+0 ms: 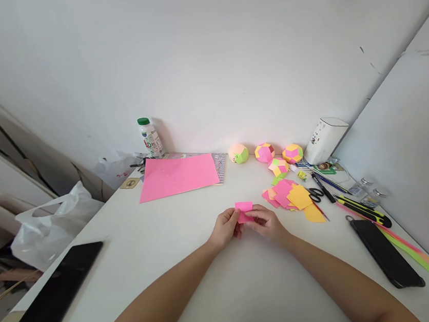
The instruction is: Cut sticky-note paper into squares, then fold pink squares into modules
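Observation:
A small pink piece of paper is held up between both hands over the middle of the white table. My left hand pinches its left edge, thumb in front. On the right side, my right hand grips the same paper with thumb and fingers closed; some fingertips are hidden behind it. Right of my hands lies a loose pile of pink and orange paper pieces, with scissors partly beside and under it. Several paper balls in pink, yellow and green stand along the wall behind.
A large pink sheet lies at the back left, near a white bottle with a green cap. A black tablet-like slab rests at the left edge. Toward the right are a black phone-like case, cutter knife and paper strips.

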### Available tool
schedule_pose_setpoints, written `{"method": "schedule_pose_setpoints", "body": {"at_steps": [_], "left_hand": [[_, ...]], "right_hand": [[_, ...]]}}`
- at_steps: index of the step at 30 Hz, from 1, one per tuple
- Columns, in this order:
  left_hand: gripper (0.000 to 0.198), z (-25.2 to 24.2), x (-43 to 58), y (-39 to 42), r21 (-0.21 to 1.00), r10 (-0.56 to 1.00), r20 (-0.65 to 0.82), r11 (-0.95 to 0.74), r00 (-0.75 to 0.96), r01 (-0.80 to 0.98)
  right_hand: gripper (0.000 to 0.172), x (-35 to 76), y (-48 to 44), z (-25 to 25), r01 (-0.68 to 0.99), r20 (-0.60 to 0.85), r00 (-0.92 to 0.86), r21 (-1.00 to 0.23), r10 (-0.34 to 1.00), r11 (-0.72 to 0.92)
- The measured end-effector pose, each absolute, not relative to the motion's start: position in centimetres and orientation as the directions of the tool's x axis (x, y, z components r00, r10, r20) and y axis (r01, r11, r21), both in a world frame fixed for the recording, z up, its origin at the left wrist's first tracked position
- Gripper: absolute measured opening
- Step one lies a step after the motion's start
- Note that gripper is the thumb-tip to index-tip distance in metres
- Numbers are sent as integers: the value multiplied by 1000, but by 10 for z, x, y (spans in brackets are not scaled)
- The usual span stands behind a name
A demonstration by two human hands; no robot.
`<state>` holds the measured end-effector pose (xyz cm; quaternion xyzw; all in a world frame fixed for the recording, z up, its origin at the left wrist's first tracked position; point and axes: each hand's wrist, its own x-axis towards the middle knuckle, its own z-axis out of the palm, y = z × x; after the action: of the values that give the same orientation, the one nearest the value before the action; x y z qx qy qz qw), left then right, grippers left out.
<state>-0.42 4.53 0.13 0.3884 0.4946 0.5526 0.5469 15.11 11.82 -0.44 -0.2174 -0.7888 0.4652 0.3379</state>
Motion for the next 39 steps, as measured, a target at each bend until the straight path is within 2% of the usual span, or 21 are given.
{"method": "schedule_pose_setpoints", "body": {"at_steps": [6,11,23,30,35,39], "left_hand": [[32,2,-4,44,974,992,-115,102,-55,-203],[36,5,-5,40,989,997,-75,74,-5,-129],[40,2,-5,41,992,998,-66,68,17,-103],[36,5,-4,40,986,994,-106,100,-39,-137],[31,-1,-6,42,977,991,-130,122,-39,-174],[28,1,-6,43,963,987,-148,130,-61,-235]], "right_hand": [[18,151,118,-1,-23,262,-655,-945,709,328],[13,151,117,-1,-38,211,-629,-970,748,241],[17,151,116,2,-54,211,-617,-972,758,227],[16,156,119,-3,-121,166,-641,-986,749,115],[34,154,122,-6,-137,243,-686,-969,686,206],[37,154,123,-8,-119,268,-702,-958,660,263]]}}
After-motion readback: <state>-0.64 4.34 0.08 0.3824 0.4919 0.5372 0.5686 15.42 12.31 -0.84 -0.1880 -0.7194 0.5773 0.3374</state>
